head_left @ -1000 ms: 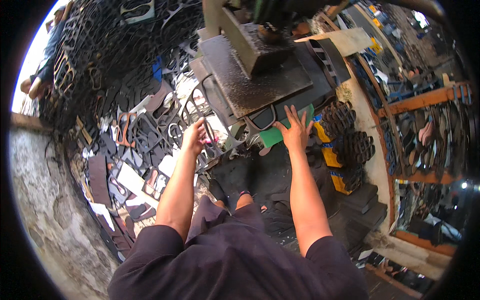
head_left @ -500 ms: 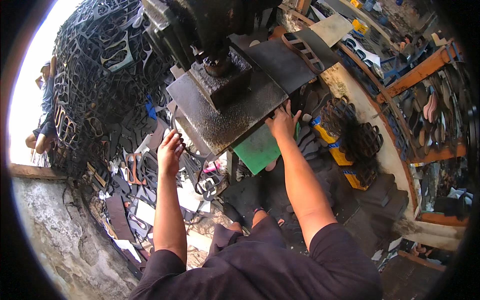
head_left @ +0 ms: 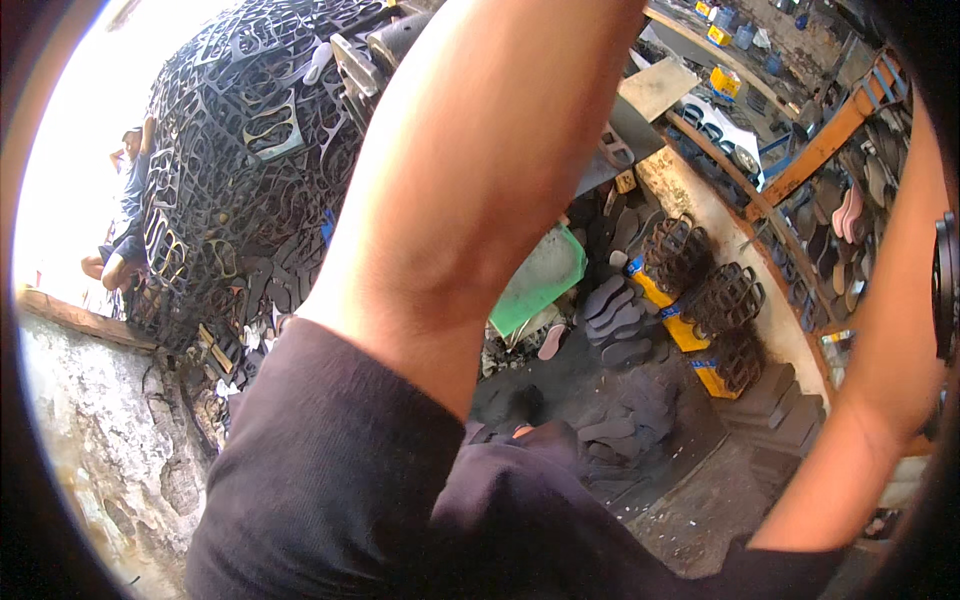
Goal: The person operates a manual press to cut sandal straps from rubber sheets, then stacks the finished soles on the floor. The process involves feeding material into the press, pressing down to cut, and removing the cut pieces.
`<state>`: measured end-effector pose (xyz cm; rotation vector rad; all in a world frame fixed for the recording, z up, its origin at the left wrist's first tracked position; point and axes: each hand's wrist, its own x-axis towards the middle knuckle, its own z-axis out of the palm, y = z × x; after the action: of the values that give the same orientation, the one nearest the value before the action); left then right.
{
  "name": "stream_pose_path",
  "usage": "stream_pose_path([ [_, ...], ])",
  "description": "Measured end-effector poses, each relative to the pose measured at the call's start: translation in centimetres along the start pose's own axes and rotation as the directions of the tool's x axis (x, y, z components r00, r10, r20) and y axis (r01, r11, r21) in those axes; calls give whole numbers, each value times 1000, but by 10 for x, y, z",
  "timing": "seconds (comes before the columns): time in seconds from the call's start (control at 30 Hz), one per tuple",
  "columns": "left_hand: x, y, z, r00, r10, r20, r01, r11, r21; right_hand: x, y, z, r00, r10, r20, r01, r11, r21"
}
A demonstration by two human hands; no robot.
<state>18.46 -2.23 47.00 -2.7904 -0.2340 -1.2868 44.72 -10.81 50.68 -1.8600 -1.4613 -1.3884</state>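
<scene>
Both of my hands are beyond the picture's edge. My left arm [head_left: 470,150], very close to the camera, crosses the middle and runs out past the top. On the far right my right forearm [head_left: 880,330] rises and leaves the view. Behind the left arm most of the dark press is hidden; only some metal parts [head_left: 400,38] show at its upper left. A green board [head_left: 545,280] shows beside the left elbow, partly covered by it. Past the upper arm lies part of a black sheet [head_left: 630,130] with a sole-shaped piece [head_left: 615,150] on it.
Dark soles [head_left: 612,315] lie stacked near yellow-and-blue boxes [head_left: 683,325] with dark strapped pieces [head_left: 720,295] on them. A heap of cut-out offcuts [head_left: 240,130] fills the left. A person [head_left: 125,210] sits beyond it. Shelves of soles [head_left: 850,210] stand right.
Both arms have lifted: the left now covers the press, and the right has swung far right. My hands have left the press and the view. The camera has shifted slightly.
</scene>
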Motion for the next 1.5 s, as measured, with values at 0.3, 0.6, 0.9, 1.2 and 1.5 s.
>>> stream_pose_path([
  [0.3, -115, 82, 243, 933, 271, 236, -266, 963, -53, -392, -135, 75, 791, 606, 78, -596, 794, -121],
  [0.6, -317, 57, 198, 857, -131, 498, 372, 827, -423, -338, -103, -47, 798, 531, 284, -448, 839, -308],
  [0.9, -459, -81, 196, 718, -604, 346, 584, 793, 174, -99, 65, -22, 961, 132, 242, -64, 961, -269],
  [1.2, -466, -72, 158, -177, -984, 10, 971, -176, -159, -88, 58, 116, 886, 123, 447, -21, 974, -227],
  [1.5, -475, -69, 86, -243, -949, 202, 506, -302, -808, -313, -222, 160, 400, -430, 809, -344, 748, 568],
])
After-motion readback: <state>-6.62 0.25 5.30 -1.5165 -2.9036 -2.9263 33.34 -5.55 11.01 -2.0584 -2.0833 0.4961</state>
